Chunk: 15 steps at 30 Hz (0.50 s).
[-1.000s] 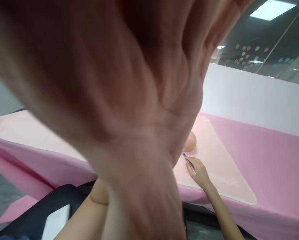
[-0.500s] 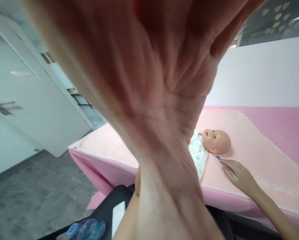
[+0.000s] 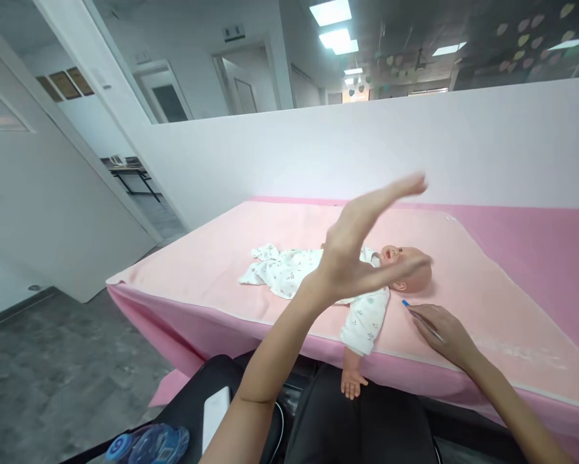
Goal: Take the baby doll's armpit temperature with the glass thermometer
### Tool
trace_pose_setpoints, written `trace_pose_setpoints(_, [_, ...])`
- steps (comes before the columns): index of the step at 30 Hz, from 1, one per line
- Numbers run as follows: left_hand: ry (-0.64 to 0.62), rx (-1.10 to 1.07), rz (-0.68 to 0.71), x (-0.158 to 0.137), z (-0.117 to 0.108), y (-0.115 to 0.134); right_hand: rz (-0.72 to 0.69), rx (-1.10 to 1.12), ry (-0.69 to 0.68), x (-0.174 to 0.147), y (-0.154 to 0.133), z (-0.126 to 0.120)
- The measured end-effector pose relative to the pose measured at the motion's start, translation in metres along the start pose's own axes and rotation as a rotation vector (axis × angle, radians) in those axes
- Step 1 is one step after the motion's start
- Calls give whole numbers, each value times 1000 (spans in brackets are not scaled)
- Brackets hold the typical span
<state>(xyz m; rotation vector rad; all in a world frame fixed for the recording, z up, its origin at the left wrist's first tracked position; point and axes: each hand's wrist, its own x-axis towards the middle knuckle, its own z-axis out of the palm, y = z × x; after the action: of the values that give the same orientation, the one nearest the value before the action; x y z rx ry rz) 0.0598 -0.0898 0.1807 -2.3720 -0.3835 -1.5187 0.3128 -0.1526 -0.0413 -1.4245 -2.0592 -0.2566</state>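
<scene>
A baby doll (image 3: 289, 274) in a white printed outfit lies on its back on the pink mat, head to the right. One doll arm hangs over the near edge. My left hand (image 3: 343, 258) is raised in front of the doll's chest and head, thumb and fingers apart, slightly blurred, with nothing in it. It hides part of the doll's upper body and face. Beside the doll's head, my right hand (image 3: 447, 332) rests on the mat, closed on a thin pale stick with a blue end (image 3: 405, 303). The stick's exact kind is unclear.
The mat (image 3: 187, 267) covers a table with pink cloth, against a white wall (image 3: 318, 154) with glass above. A water bottle (image 3: 158, 444) and a white flat object (image 3: 215, 412) lie on a black seat at lower left. A door (image 3: 52, 193) stands at the left.
My left hand has moved down and away from the camera, where it covered much of the view, to in front of the doll. My right hand still holds the stick.
</scene>
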Motion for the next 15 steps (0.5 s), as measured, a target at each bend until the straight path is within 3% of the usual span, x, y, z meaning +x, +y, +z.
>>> trace_pose_setpoints(3, [-71,-45,-37,-27,45,-19,-57,25,-58,5,-3,-3])
trace_pose_setpoints(8, [-259,-17,-402,-103,119,-55,-105,-42,-129,17,1,-1])
trace_pose_setpoints(11, [-291,2,-500,-125,134,-58,-184,-70,-174,23,9,4])
trace_pose_setpoints(15, [-296,-3,-487,-130,131,-53,-247,-59,-205,26,16,5])
